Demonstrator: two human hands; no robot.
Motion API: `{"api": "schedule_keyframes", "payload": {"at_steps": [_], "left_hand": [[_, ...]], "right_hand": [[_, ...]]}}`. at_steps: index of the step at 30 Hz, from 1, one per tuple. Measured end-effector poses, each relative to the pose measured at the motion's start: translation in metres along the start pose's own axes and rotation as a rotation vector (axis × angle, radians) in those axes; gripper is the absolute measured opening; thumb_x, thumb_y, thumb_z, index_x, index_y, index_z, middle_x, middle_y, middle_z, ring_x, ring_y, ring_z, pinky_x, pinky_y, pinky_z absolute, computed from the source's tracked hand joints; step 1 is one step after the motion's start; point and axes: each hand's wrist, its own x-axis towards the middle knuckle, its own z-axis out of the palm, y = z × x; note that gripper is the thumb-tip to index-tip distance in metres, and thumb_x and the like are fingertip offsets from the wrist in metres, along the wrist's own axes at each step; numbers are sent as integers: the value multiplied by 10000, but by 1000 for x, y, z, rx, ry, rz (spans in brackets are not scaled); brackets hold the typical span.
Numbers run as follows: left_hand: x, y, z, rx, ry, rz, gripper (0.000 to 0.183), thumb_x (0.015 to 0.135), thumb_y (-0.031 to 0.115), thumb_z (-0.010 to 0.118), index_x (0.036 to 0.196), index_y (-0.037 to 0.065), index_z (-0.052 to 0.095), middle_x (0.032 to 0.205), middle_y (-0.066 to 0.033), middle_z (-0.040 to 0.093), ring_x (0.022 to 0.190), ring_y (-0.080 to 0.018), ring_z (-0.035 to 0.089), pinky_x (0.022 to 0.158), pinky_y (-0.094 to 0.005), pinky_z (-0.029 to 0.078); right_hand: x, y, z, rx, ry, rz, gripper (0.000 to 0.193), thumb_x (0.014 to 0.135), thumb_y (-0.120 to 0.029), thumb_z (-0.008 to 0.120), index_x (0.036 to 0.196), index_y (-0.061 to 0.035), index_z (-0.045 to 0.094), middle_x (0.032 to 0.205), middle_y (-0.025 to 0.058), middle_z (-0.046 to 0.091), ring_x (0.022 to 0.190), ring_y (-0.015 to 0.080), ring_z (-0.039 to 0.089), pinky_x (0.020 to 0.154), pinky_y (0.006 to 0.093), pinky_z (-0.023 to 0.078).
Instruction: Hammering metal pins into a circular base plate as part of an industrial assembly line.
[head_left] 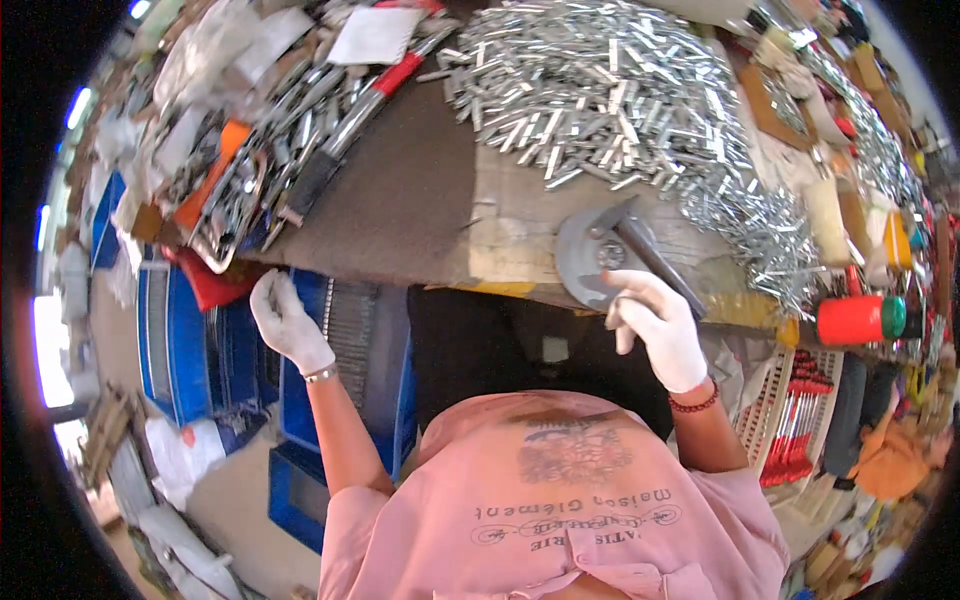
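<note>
My left hand (287,322), in a white glove, is beside the table's front edge over the blue crates. Its fingers curl together, and whatever they may hold is hidden. Also gloved, my right hand (655,328) is at the front edge of the table, fingers partly bent and apart, with no object visible between them. Its index fingertip reaches the rim of a round grey metal disc (578,262). A hammer (648,252) lies across that disc, its dark handle running just behind my right hand. Beyond them spreads a large heap of small shiny metal pieces (600,95).
Tools with red and orange handles (212,180) crowd the table's left side. Below stands a blue crate (402,400) with rows of metal parts. A red container with a green lid (858,320) is at the right edge, above a pale basket of red-handled tools (800,420).
</note>
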Motion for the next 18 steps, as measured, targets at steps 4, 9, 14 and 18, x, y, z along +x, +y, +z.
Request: {"api": "schedule_keyframes", "payload": {"at_steps": [4, 9, 14, 18], "left_hand": [[-15, 167, 83, -91, -607, 439, 204, 879, -5, 801, 1075, 47, 777, 1011, -90, 736, 954, -235, 705, 884, -339, 554], [-65, 223, 165, -109, -883, 692, 207, 917, 98, 724, 1120, 127, 752, 1094, -127, 751, 983, -385, 716, 850, -444, 579], [-77, 223, 201, 113, -959, 781, 270, 935, 125, 704, 1203, 130, 733, 1154, -148, 755, 1064, -362, 725, 910, -453, 580], [-76, 221, 204, 147, -1040, 789, 305, 922, 108, 714, 1226, 96, 709, 1105, -152, 755, 1012, -357, 730, 885, -447, 578]], "right_hand": [[-8, 5, -6, 7, -13, -23, 356, 1064, -97, 573, 1402, -21, 652, 933, 36, 704, 691, 74, 631, 654, 227, 519], [-27, -2, -9, -162, -104, -76, 229, 1039, -129, 657, 1226, -44, 759, 992, 17, 745, 788, 83, 663, 719, 264, 556], [-54, 2, -32, -389, 26, -331, 166, 991, -132, 735, 1120, -28, 754, 995, 71, 745, 872, 144, 700, 802, 310, 572], [-81, 15, -69, -633, 508, -580, 144, 909, -77, 790, 1046, -42, 763, 990, 117, 756, 912, 257, 744, 823, 359, 585]]}}
